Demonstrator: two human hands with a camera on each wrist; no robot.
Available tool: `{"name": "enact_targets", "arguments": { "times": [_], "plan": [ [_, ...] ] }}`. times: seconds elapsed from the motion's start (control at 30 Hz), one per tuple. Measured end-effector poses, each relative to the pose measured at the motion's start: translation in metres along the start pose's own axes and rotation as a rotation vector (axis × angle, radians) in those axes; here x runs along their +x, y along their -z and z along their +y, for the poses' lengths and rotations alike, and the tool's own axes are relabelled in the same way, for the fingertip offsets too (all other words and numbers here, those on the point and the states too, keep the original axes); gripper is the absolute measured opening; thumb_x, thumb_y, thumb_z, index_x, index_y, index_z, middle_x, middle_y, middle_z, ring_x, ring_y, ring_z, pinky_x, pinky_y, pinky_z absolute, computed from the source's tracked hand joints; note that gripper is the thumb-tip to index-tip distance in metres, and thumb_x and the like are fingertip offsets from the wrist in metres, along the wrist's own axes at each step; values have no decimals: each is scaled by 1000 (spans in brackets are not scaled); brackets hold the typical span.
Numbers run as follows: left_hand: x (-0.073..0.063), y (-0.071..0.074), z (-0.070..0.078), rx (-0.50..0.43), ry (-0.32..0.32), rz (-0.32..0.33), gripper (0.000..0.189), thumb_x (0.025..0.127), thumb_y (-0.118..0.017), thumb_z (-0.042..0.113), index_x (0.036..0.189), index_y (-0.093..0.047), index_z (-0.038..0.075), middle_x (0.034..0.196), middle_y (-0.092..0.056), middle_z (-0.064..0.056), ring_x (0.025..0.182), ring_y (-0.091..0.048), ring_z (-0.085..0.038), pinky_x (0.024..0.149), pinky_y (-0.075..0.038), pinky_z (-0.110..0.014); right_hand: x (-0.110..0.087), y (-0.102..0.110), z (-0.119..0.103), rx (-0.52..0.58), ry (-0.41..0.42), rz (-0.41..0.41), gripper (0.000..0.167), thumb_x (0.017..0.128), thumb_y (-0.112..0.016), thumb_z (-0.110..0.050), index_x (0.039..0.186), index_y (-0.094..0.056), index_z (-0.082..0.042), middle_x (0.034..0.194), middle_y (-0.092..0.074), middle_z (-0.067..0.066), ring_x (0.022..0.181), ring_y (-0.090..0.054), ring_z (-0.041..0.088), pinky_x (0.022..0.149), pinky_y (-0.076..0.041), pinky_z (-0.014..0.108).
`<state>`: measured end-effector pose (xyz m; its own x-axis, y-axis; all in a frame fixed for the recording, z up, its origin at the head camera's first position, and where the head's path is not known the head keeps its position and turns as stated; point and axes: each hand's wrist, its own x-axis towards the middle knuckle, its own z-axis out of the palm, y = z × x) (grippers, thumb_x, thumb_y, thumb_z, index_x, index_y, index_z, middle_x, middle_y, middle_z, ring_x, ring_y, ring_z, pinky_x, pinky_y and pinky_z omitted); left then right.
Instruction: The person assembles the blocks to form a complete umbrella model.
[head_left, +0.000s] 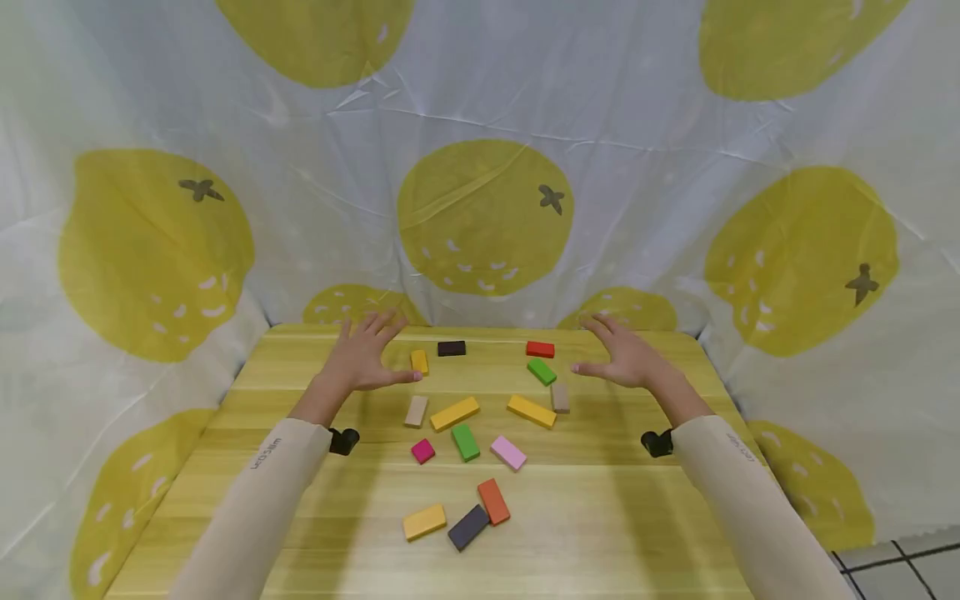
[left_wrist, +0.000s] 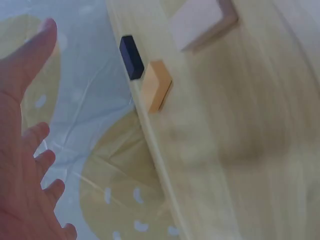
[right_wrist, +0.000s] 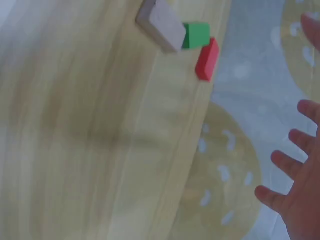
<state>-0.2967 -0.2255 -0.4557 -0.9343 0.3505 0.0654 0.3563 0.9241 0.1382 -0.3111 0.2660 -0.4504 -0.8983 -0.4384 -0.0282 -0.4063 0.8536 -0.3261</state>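
Note:
Both hands are spread above the far part of the wooden table, holding nothing. My left hand point(head_left: 365, 357) has its thumb over the small yellow block point(head_left: 420, 362), near a black block point(head_left: 452, 348). My right hand point(head_left: 626, 357) points its thumb toward a green block point(head_left: 542, 371), with a red block point(head_left: 540, 350) just behind that. A beige block point(head_left: 416, 412) lies on the left and a greyish-beige one point(head_left: 560, 397) on the right. In the left wrist view the black block point(left_wrist: 131, 57) and yellow block point(left_wrist: 156, 86) sit by the table edge.
Between the arms lie two long yellow blocks point(head_left: 455, 414), a green block point(head_left: 465, 442), a pink block point(head_left: 508, 453) and a magenta block point(head_left: 423, 451). Closer in are a yellow block point(head_left: 424, 522), a dark block point(head_left: 468, 527) and an orange-red block point(head_left: 493, 502). A lemon-print cloth point(head_left: 615, 225) hangs behind the table.

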Motion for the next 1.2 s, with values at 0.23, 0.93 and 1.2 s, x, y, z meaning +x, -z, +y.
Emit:
{"name": "enact_targets", "arguments": {
  "times": [0.23, 0.93, 1.2],
  "plan": [
    [-13, -35, 15, -65, -38, 52, 100, 86, -64, 73, 163, -33, 18, 169, -28, -14, 155, -26, -42, 123, -11, -71, -4, -29, -24, 31, 80, 34, 92, 93, -62, -66, 164, -30, -16, 170, -21, 17, 151, -30, 49, 110, -35, 75],
    [-60, -90, 75, -294, -143, 124, 73, 90, -73, 57, 147, -58, 14, 146, -57, -9, 135, -54, -32, 111, -47, -53, -32, -96, -68, 160, 149, 76, 83, 93, -69, -56, 160, -39, -17, 169, -29, 7, 150, -39, 38, 109, -44, 65],
    [-74, -98, 102, -334, -168, 51, 63, 88, -78, 52, 137, -66, 13, 139, -59, -6, 126, -58, -27, 106, -51, -48, -46, -114, -84, 196, 169, 63, 80, 93, -68, -57, 159, -41, -20, 168, -31, 6, 151, -37, 36, 111, -43, 64]
  ]
}}
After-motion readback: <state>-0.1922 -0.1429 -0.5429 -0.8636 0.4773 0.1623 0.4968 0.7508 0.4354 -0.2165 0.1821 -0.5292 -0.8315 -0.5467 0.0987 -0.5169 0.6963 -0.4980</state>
